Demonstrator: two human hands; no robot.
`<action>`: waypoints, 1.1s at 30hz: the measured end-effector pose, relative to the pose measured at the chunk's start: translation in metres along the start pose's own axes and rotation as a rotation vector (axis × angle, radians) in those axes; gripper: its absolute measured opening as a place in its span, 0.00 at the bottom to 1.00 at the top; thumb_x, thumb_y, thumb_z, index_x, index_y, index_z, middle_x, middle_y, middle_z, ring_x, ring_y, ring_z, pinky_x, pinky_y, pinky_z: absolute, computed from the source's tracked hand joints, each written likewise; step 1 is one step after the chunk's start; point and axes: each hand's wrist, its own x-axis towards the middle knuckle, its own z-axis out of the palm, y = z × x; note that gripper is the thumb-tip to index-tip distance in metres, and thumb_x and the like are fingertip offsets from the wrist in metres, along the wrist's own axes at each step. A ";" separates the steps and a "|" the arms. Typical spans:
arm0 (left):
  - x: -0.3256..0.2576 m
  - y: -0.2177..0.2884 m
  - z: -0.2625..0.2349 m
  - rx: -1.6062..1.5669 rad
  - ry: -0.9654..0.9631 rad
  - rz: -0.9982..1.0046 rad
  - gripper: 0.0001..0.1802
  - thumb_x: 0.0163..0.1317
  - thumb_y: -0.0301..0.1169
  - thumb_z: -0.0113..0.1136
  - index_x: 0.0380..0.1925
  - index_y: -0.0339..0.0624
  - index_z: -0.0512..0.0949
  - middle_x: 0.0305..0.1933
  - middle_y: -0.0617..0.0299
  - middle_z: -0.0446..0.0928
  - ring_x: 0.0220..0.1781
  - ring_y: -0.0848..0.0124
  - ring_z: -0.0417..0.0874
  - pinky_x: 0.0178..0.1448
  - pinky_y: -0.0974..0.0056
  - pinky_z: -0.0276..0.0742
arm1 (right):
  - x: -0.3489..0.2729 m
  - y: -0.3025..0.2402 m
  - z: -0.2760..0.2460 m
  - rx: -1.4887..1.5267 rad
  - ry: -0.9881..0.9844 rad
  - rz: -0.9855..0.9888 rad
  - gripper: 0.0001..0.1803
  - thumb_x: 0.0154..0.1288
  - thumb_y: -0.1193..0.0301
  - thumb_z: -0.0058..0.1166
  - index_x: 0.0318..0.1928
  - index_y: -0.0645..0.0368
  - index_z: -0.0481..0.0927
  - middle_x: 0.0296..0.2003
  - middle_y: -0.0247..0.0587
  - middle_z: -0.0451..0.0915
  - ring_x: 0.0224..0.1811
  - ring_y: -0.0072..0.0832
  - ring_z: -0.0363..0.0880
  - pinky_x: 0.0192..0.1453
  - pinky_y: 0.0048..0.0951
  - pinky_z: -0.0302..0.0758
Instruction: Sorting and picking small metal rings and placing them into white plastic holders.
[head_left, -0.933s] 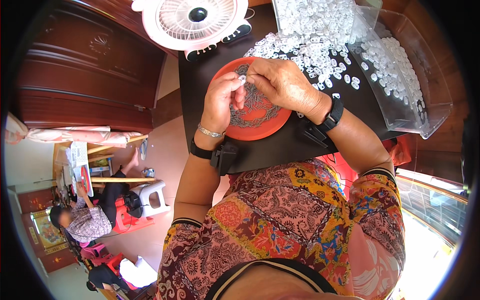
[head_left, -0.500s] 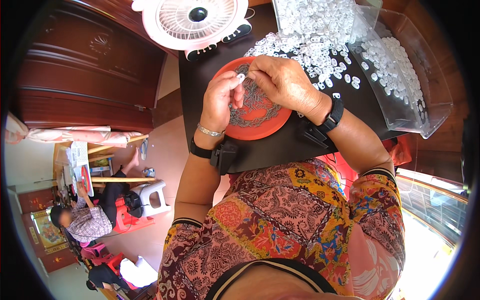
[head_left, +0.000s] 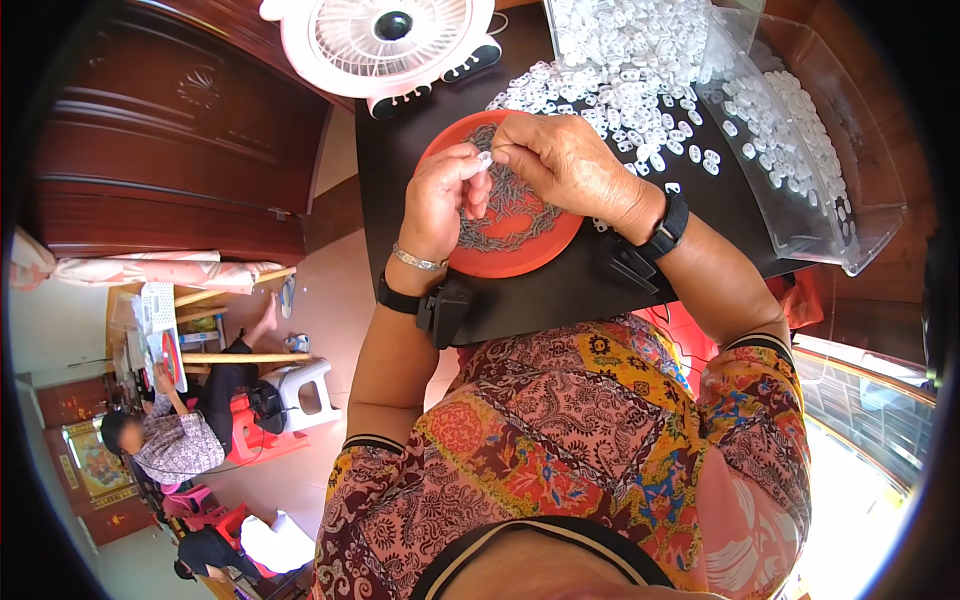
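Observation:
Both of my hands meet over a round orange plate (head_left: 540, 256) that holds a heap of small grey metal pieces. My left hand (head_left: 440, 200) pinches a small white plastic part (head_left: 484, 158) between thumb and fingers. My right hand (head_left: 565, 160) touches the same part from the right with its fingertips closed on it. A pile of loose white plastic parts (head_left: 600, 85) lies on the dark table (head_left: 560, 300) just beyond my right hand. Each wrist carries a black strap with a small device.
A white and pink table fan (head_left: 385, 45) stands at the table's far left. A clear plastic tray (head_left: 810, 150) with several white parts sits at the right. Dark wooden furniture (head_left: 170, 150) lies to the left. Another seated person (head_left: 180, 440) works at a low table, lower left.
My hands have stayed over the orange plate; the fingers have shifted slightly around the white part.

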 end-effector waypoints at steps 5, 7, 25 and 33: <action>0.000 -0.001 0.000 -0.058 0.013 -0.045 0.12 0.60 0.34 0.49 0.19 0.43 0.67 0.17 0.65 0.65 0.17 0.75 0.66 0.23 0.72 0.60 | 0.001 0.000 -0.002 0.025 -0.062 0.010 0.04 0.62 0.74 0.54 0.34 0.61 0.75 0.27 0.45 0.77 0.29 0.43 0.78 0.32 0.34 0.75; 0.002 -0.002 0.001 0.015 0.088 -0.015 0.12 0.60 0.34 0.48 0.19 0.43 0.67 0.17 0.65 0.65 0.17 0.75 0.66 0.22 0.72 0.59 | -0.001 0.002 0.001 0.010 -0.040 0.000 0.04 0.61 0.74 0.54 0.33 0.61 0.74 0.27 0.44 0.77 0.29 0.44 0.78 0.32 0.35 0.74; 0.000 -0.002 0.003 0.022 0.081 0.003 0.13 0.61 0.37 0.47 0.20 0.43 0.69 0.17 0.66 0.67 0.17 0.76 0.67 0.23 0.73 0.60 | 0.000 -0.005 0.000 -0.037 0.056 0.046 0.05 0.62 0.71 0.54 0.33 0.60 0.75 0.24 0.46 0.77 0.26 0.43 0.79 0.29 0.35 0.74; 0.002 -0.002 0.002 0.021 0.136 0.047 0.13 0.61 0.37 0.47 0.20 0.42 0.69 0.17 0.66 0.67 0.18 0.77 0.68 0.23 0.74 0.61 | -0.003 -0.004 0.005 -0.070 -0.016 -0.015 0.05 0.60 0.70 0.54 0.32 0.58 0.75 0.26 0.43 0.78 0.30 0.43 0.79 0.31 0.39 0.75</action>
